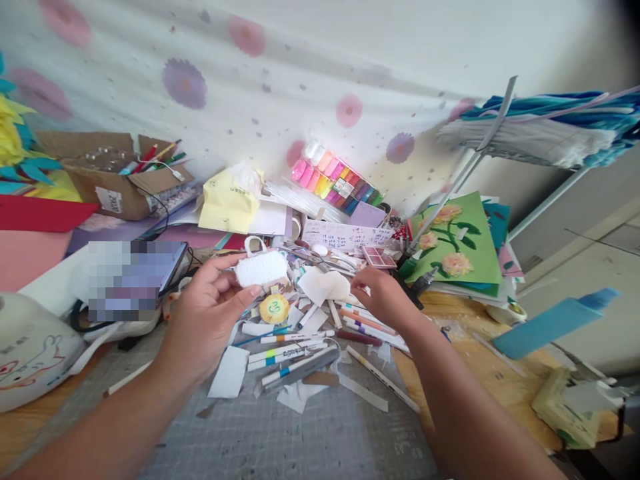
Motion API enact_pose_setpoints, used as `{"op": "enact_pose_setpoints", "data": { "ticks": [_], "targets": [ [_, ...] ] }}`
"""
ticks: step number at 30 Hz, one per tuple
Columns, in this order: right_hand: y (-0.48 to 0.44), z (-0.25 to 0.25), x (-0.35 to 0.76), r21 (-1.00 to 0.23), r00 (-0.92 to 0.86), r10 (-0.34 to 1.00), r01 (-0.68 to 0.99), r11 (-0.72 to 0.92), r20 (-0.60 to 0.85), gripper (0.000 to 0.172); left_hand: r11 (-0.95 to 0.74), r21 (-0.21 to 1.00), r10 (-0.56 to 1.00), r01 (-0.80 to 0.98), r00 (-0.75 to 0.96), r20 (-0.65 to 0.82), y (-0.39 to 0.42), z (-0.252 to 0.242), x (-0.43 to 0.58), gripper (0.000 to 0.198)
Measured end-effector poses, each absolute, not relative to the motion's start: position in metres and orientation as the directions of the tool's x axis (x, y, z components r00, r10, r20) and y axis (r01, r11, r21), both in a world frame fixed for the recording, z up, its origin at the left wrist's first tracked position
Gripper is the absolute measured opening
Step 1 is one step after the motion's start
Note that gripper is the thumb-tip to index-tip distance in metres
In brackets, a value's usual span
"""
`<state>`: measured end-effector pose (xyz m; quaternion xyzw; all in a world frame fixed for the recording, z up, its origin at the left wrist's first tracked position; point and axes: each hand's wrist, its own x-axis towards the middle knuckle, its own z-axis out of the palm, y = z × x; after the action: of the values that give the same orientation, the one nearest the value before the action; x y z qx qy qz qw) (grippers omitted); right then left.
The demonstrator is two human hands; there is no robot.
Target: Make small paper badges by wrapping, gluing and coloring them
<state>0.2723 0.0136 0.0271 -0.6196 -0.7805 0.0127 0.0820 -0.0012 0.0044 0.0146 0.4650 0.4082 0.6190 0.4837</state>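
My left hand [213,303] grips a small white textured object [262,269], shaped like a tiny bag with a loop handle [256,245] on top. Thumb and fingers hold it by its left side and lower edge. Just below it lies a round yellow disc [275,309] with a green mark. Over the clutter to the right, my right hand [381,295] is closed with fingers curled, beside a piece of white paper [325,285]. What those fingers hold, if anything, is hidden. Several markers [295,357] and paper scraps lie below both hands.
A grey cutting mat [280,440] covers the table's front. To the left are a phone [145,273] and a cardboard box [110,180] of pens. Coloured clay packs [337,180] lean at the back. At right stand a green flower picture [453,240] and a blue bottle [545,330].
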Motion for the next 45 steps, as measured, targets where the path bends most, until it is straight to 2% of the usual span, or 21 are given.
{"op": "enact_pose_setpoints", "data": {
  "ticks": [3, 6, 8, 15, 19, 22, 25, 27, 28, 30, 33, 36, 38, 42, 45],
  "targets": [
    [-0.013, 0.02, 0.284, -0.097, -0.223, 0.975, 0.971, 0.22, -0.016, 0.015, -0.184, 0.954, 0.983, -0.235, -0.058, 0.176, 0.002, 0.013, -0.001, 0.043],
    [-0.03, 0.009, 0.289, -0.056, -0.175, 0.981, 0.984, 0.17, -0.081, 0.02, -0.166, 0.966, 0.986, -0.196, -0.012, 0.167, 0.0, 0.011, 0.001, 0.041],
    [-0.033, 0.003, 0.289, -0.036, -0.143, 0.985, 0.989, 0.14, -0.092, 0.023, -0.152, 0.975, 0.987, -0.164, 0.017, 0.157, 0.0, 0.009, 0.002, 0.041],
    [-0.025, -0.011, 0.282, -0.019, -0.171, 0.979, 0.985, 0.17, -0.11, 0.019, -0.101, 0.987, 0.986, -0.129, 0.119, 0.116, -0.005, 0.009, 0.008, 0.038],
    [-0.02, -0.007, 0.282, -0.024, -0.176, 0.982, 0.984, 0.175, -0.063, 0.016, -0.14, 0.985, 0.98, -0.1, 0.131, 0.153, -0.007, 0.007, 0.008, 0.039],
    [-0.015, 0.009, 0.278, -0.118, -0.193, 0.981, 0.974, 0.194, 0.017, 0.012, -0.153, 0.983, 0.977, -0.097, 0.136, 0.166, -0.007, 0.005, 0.007, 0.041],
    [-0.008, 0.02, 0.265, -0.354, -0.203, 0.97, 0.904, 0.239, 0.137, 0.014, -0.144, 0.985, 0.977, -0.096, 0.147, 0.157, -0.006, 0.005, 0.005, 0.042],
    [-0.004, 0.017, 0.252, -0.549, -0.152, 0.961, 0.795, 0.257, 0.229, 0.015, -0.139, 0.986, 0.979, -0.096, 0.139, 0.152, -0.005, 0.006, 0.004, 0.042],
    [-0.002, 0.013, 0.246, -0.654, -0.108, 0.957, 0.709, 0.264, 0.27, 0.021, -0.135, 0.986, 0.98, -0.101, 0.133, 0.148, -0.005, 0.006, 0.004, 0.041],
    [-0.003, 0.002, 0.236, -0.842, -0.028, 0.953, 0.462, 0.279, 0.3, 0.032, -0.118, 0.987, 0.983, -0.112, 0.127, 0.132, -0.005, 0.008, 0.004, 0.041],
    [-0.009, -0.009, 0.228, -0.985, -0.031, 0.984, 0.011, 0.173, 0.173, 0.026, -0.091, 0.987, 0.989, -0.13, 0.108, 0.105, -0.005, 0.009, 0.006, 0.04],
    [-0.015, -0.007, 0.225, -0.939, -0.13, 0.991, -0.344, -0.032, 0.014, 0.019, -0.072, 0.982, 0.993, -0.177, 0.084, 0.088, -0.005, 0.01, 0.007, 0.038],
    [-0.017, -0.003, 0.224, -0.879, -0.18, 0.984, -0.472, -0.069, 0.019, 0.017, -0.058, 0.979, 0.995, -0.197, 0.067, 0.072, -0.004, 0.01, 0.008, 0.038],
    [-0.019, -0.002, 0.216, -0.815, -0.249, 0.961, -0.577, -0.044, 0.124, 0.02, -0.018, 0.964, 0.998, -0.264, 0.055, 0.034, -0.005, 0.008, 0.01, 0.039],
    [-0.023, -0.008, 0.205, -0.813, -0.336, 0.925, -0.58, -0.057, 0.175, 0.027, 0.047, 0.936, 0.998, -0.35, 0.046, -0.033, -0.01, 0.007, 0.016, 0.039]
  ]
}}
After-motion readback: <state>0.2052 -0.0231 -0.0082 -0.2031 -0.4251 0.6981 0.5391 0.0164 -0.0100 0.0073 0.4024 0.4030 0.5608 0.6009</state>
